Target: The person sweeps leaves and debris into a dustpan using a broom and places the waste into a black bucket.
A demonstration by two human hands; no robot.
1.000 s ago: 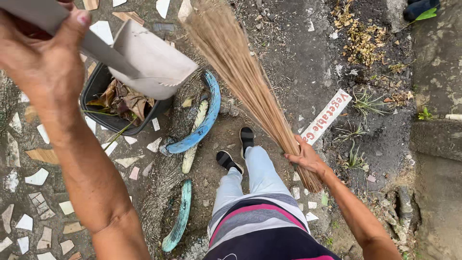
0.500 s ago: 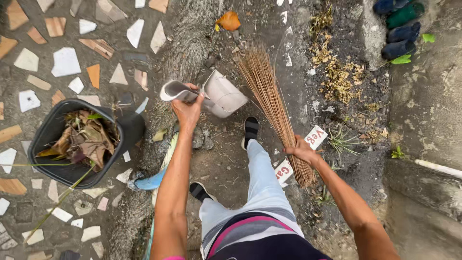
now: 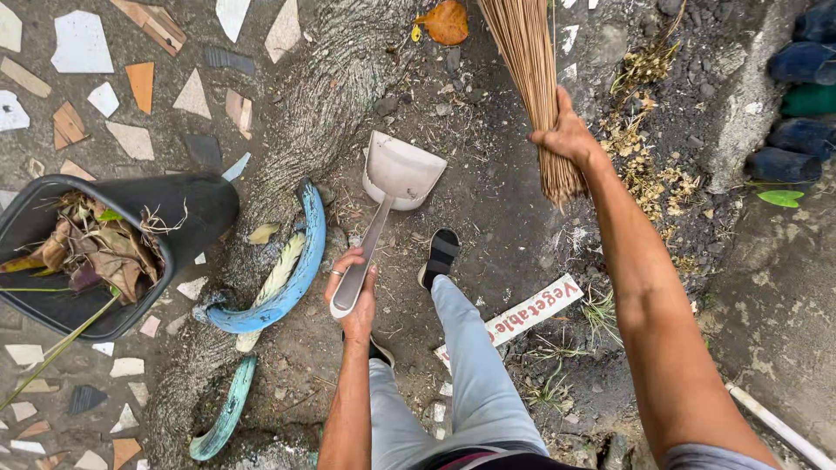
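- My left hand (image 3: 355,292) is extended down and forward, fingers wrapped tight around the grey handle of the dustpan (image 3: 396,178)
- My right hand (image 3: 566,135) is raised further out, arm nearly straight, fingers clenched around the stick broom (image 3: 531,70) near its bound end
- The dustpan rests on the bare dirt ahead of my sandalled foot (image 3: 440,257); its long axis runs from my hand up and slightly right, scoop mouth away from me
- The broom's long axis is near vertical in view, bristles fanning away from me
- Half a second ago the dustpan was held up off the dirt; now it is down, and the broom hand has lifted higher
- The black bin (image 3: 200,209) of dry leaves lies tipped at left
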